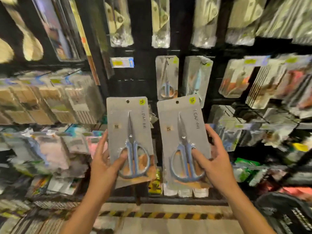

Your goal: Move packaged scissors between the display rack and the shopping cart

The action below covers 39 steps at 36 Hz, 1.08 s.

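From the head camera we see two packs of scissors held up side by side in front of the display rack [179,31], one in each hand. Our left hand [103,163] grips the left scissors pack [129,141] at its lower left edge, about seven o'clock from the middle of the view: the thumb lies across the front over the blue handle loop, and the fingers reach up behind the card's left edge. Our right hand [217,161] grips the right scissors pack [183,142] at its lower right edge, about five o'clock: the thumb presses on the front by the handles and the fingers curl round the card's right edge. Both cards are grey, stand roughly upright with the blades pointing to twelve o'clock, and each has a hang hole and a yellow sticker at its top. The two packs are just beside each other with a narrow dark gap between them.

At twelve o'clock above the right pack, a similar hanging pack [167,77] with blue-handled scissors hangs on the rack, and other packaged goods fill the hooks all round, too blurred to name. At six o'clock a yellow-and-black striped strip [162,215] runs across the floor. At four o'clock, in the bottom right corner, sits a dark object [285,215] that may be a bag.
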### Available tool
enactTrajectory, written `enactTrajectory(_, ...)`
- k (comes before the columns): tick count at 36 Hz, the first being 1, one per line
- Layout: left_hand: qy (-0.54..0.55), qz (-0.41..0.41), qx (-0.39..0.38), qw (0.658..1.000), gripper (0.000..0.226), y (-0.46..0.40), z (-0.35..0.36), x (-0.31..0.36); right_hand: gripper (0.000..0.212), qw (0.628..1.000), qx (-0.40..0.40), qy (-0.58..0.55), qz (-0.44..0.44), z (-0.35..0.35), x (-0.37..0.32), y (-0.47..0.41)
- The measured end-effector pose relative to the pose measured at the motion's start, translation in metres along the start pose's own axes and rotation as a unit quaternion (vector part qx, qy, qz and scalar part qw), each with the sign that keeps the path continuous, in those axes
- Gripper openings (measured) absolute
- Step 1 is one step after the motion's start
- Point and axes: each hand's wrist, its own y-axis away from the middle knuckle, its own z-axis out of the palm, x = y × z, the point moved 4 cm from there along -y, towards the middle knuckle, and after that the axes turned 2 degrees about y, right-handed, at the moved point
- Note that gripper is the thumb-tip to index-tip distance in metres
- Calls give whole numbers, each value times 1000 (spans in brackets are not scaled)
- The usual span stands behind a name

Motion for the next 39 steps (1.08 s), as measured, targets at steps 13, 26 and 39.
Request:
enactTrajectory(13,13,54,-11,998,88,-51,39,36,81,999,35,-10,-25,-21,-8,-70)
enactTrajectory(26,60,34,-13,998,87,-128,42,27,77,999,19,3,-40,3,7,-151)
enactTrajectory(39,73,36,-14,997,87,-188,40,19,74,998,37,-38,-41,39,28,-217)
